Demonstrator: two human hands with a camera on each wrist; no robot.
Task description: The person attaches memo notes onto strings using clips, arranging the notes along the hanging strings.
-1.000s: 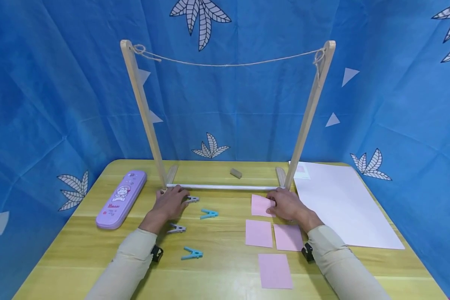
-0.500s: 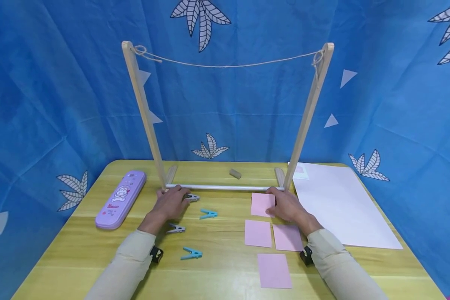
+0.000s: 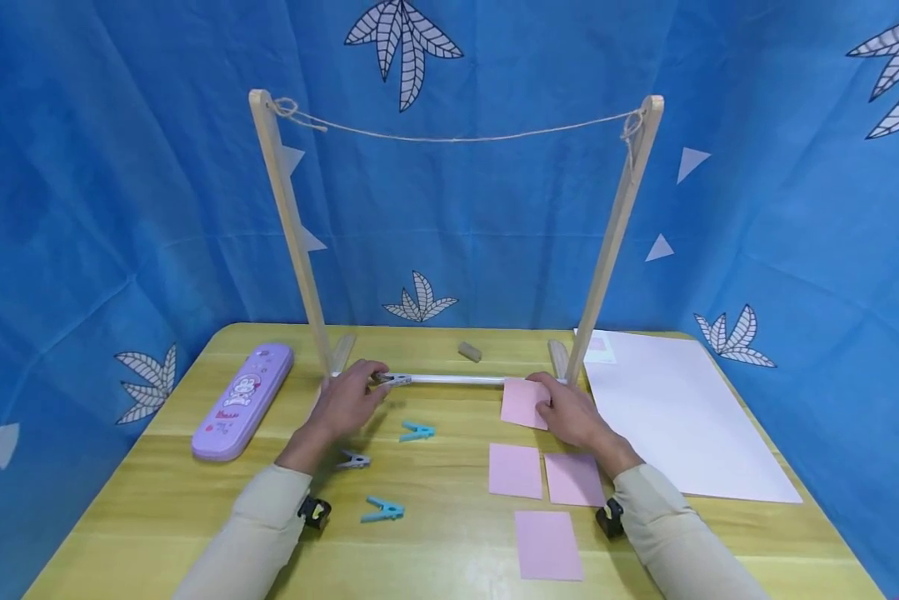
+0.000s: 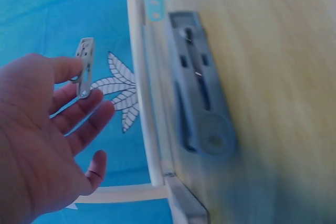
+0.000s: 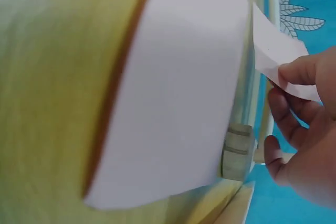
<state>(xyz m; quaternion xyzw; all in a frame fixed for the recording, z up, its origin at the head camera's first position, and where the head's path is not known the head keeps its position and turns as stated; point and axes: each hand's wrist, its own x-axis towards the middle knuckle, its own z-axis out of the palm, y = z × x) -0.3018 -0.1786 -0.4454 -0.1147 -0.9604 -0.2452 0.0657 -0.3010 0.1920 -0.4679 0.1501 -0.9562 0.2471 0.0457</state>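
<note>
Both hands have lifted: left hand (image 3: 347,402) pinches a grey clip (image 3: 394,379), right hand (image 3: 569,412) pinches a pink note (image 3: 522,402).

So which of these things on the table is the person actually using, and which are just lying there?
In use:
- grey clip, pinched in the left hand
- pink note, held by the right hand
- wooden frame with its string

Lying about:
- purple pencil case
- white sheet
- small eraser

Spare, untouched: blue clips, another grey clip, three pink notes.

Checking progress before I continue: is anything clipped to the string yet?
No, the string hangs bare between the two posts in the head view.
</note>
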